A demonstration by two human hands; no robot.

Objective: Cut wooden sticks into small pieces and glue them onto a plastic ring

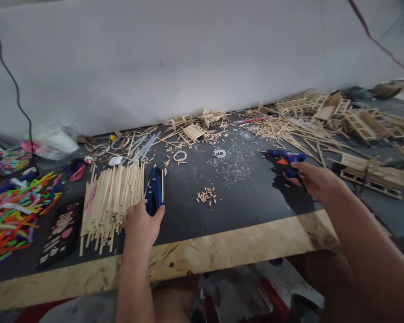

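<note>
My left hand (142,226) is closed around the lower end of a blue cutter (154,190), which lies along the right side of a bundle of thin wooden sticks (112,197). On the right, my right hand (318,179) grips the handle of a blue glue gun (287,156) with an orange trigger; its nozzle points left, over the dark tabletop. Between my hands lies a small pile of short cut wooden pieces (206,196). Farther back is a white ring (220,153) near scattered clear bits (237,167). A small wooden ring (179,156) sits to its left.
Colourful pipe cleaners (20,211) and a dark phone (61,231) lie at left. Small stick-built models (193,131) stand along the wall. Loose sticks (296,130) and more wooden models (373,172) crowd the right. A pale wooden edge (222,249) runs along the front.
</note>
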